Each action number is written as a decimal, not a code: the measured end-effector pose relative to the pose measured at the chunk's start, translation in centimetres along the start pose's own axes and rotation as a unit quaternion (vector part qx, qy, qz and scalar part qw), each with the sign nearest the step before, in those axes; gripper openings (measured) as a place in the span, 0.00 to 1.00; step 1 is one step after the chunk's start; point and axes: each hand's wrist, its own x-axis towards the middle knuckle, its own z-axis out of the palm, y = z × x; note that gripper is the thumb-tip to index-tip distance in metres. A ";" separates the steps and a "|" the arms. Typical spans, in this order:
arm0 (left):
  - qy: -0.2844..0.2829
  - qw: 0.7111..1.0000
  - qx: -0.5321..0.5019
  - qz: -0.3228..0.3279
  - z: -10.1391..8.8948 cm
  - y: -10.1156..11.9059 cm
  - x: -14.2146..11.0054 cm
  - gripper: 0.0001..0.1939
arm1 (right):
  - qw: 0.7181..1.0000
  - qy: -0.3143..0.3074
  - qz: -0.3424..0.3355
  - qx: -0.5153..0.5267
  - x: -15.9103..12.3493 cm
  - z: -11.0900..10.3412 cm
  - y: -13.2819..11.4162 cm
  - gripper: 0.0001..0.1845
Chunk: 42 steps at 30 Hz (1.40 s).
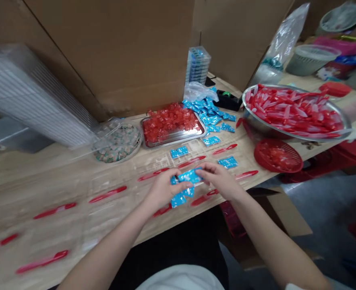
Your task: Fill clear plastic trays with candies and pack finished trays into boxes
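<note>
Several small blue packets are pinched in my left hand [165, 187], fanned out below its fingers. My right hand [216, 177] grips the right end of one blue packet [188, 176], which spans the gap between both hands. Clear plastic trays [105, 213] lie in rows beneath, with a red plastic stick-like piece [108, 194] in many compartments. Beyond my hands, single blue packets such as this packet [179, 152] lie on the trays; another packet [228, 162] is right of my right hand. Print on the packets is too blurred to read.
A metal tray [178, 139] holds red translucent pieces, beside a blue packet pile [210, 110]. At right stand a metal bowl [299, 137] of red and pink pieces and a red basket [295, 165]. Stacked clear trays [39, 96] lean at left near a round dish [117, 159]. Cardboard [120, 52] rises behind.
</note>
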 end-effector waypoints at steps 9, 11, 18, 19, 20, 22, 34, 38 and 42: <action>0.066 0.929 -0.340 -0.128 -5.9 -2.0 -4.4 0.21 | 0.919 0.157 -0.154 -0.328 0.8 1.9 3.7 0.11; 0.074 0.945 -0.298 -0.116 -5.6 -2.2 -4.7 0.21 | 0.909 0.182 -0.194 -0.321 0.3 3.3 2.5 0.14; 0.194 0.960 -0.200 -0.031 -7.7 -3.9 -3.8 0.14 | 0.994 -0.017 -0.095 -0.050 5.8 9.9 -2.4 0.14; 0.221 0.951 -0.215 -0.033 -8.8 -4.4 -4.0 0.15 | 0.993 0.018 -0.096 -0.070 7.4 10.9 -2.5 0.14; 0.247 0.942 -0.225 -0.038 -9.8 -4.9 -4.3 0.16 | 0.988 0.050 -0.102 -0.107 8.8 11.7 -2.4 0.14; 0.288 0.932 -0.214 -0.046 -11.7 -5.9 -5.4 0.18 | 0.965 0.077 -0.136 -0.212 11.0 13.1 -2.1 0.12; 0.237 0.952 -0.194 0.005 -7.5 -5.3 -5.8 0.03 | 0.986 -0.149 -0.046 -0.066 2.9 12.8 -2.4 0.17; 0.261 0.962 -0.002 0.075 -7.3 -5.4 -6.8 0.08 | 0.984 -0.087 -0.077 -0.134 1.9 13.8 -0.9 0.15; 0.191 0.924 0.302 0.137 -6.8 -6.5 -8.6 0.14 | 0.918 -0.064 -0.220 -0.325 1.1 14.1 -0.7 0.19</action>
